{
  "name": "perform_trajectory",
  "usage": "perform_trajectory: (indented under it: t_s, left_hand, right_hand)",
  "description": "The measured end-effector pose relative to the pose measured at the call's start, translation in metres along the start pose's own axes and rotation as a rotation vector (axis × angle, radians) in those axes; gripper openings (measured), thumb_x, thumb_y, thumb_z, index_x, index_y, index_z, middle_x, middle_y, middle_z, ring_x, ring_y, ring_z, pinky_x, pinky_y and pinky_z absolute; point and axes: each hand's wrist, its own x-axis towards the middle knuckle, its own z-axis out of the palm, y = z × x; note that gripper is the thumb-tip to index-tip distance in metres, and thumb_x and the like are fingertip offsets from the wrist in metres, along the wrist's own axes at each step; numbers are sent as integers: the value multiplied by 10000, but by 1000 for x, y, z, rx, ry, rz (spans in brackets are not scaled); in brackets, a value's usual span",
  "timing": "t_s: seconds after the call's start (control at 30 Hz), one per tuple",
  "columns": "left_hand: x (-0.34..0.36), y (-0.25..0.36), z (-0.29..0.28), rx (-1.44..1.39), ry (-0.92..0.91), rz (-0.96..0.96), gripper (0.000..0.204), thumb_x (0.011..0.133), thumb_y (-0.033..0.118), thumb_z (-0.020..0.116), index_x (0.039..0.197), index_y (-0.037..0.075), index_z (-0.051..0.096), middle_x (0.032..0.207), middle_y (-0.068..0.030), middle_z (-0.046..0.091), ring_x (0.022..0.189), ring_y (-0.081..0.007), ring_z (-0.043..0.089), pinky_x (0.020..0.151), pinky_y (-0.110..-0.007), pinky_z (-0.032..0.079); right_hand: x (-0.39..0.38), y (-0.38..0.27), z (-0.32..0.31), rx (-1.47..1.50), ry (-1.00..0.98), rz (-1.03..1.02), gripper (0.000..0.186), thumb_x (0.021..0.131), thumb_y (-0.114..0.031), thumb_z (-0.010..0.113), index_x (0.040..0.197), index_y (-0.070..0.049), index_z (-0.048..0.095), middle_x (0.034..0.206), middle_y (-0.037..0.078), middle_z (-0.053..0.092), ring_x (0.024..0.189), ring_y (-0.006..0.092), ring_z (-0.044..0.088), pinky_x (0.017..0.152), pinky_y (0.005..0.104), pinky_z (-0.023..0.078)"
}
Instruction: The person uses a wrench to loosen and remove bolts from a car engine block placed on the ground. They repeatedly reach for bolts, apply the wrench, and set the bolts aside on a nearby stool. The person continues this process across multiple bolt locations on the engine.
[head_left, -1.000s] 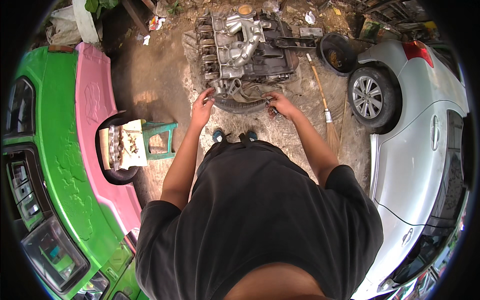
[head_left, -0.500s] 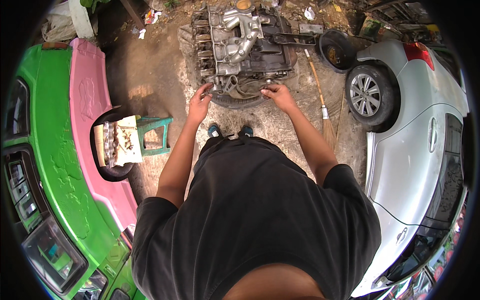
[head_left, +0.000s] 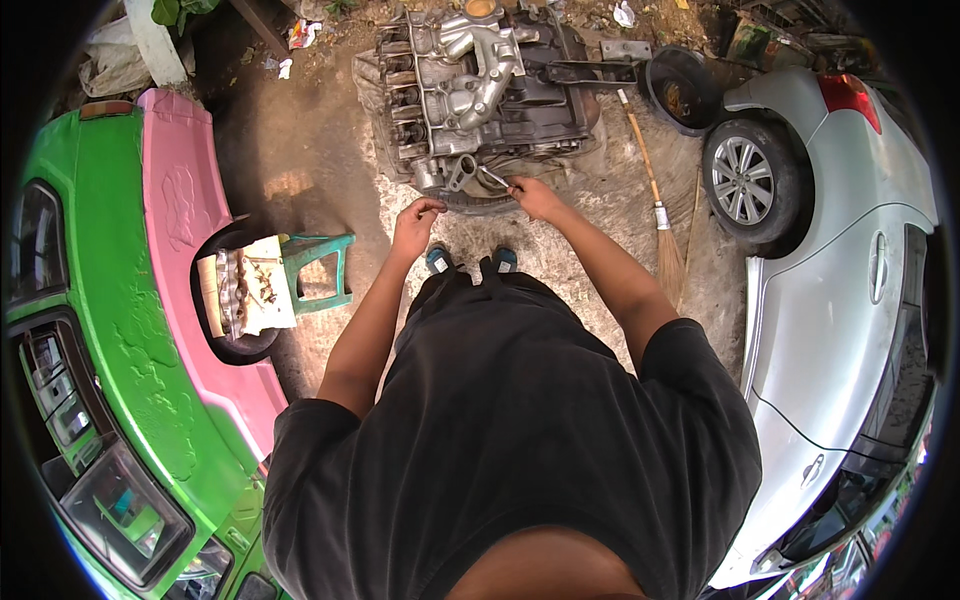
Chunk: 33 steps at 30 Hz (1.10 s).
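Beside engine (head_left: 480,90): right hand (head_left: 535,197) grip closed on wrench (head_left: 493,178); left hand (head_left: 415,222) curled, contents unclear; black tub (head_left: 655,85) near.

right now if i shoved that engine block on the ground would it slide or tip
The engine block is probably too heavy to shove: it looks like bulky cast metal. It sits low and wide on the dirt ground, so tipping seems unlikely. Rough soil would likely resist sliding.

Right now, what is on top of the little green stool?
On the green stool lies a pale sheet with a metal engine part and small dark bits on it. The sheet covers the stool's left side, so nothing beneath it can be seen.
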Motion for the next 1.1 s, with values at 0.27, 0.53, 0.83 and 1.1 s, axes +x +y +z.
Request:
perform_trajectory:
  t_s: [0.27,0.53,0.83,1.1]
  left_hand:
    - [18,-36,28,-73,-165,-99,281,880,42,511,1137,-16,607,1079,-108,665,1008,-182,616,900,-309,466]
    - [47,-46,62,-257,-96,-278,319,881,113,536,1172,23,630,1081,-45,633,951,-147,574,833,-298,437]
    - [61,-36,76,-530,-77,-461,406,872,77,553,1277,57,549,1225,-82,583,1103,-213,556,914,-370,442]
    - [67,-8,103,-837,176,-486,512,811,-14,523,1316,60,474,1339,-64,509,1235,-208,471,949,-384,427]
  right_hand:
    - [11,8,-8,-213,42,-179,327,941,-274,525,1203,-91,595,1060,226,637,1008,395,594,870,448,468]
    - [23,-11,-11,-331,33,-159,331,947,-298,510,1153,-70,635,1045,232,641,1007,384,599,881,440,461]
    - [31,-37,-35,-401,-20,-202,278,873,-203,572,1044,-8,669,927,247,663,881,365,648,779,445,504]
    - [36,-63,-71,158,-391,120,447,782,96,548,1229,80,552,827,125,618,581,179,572,469,317,509]
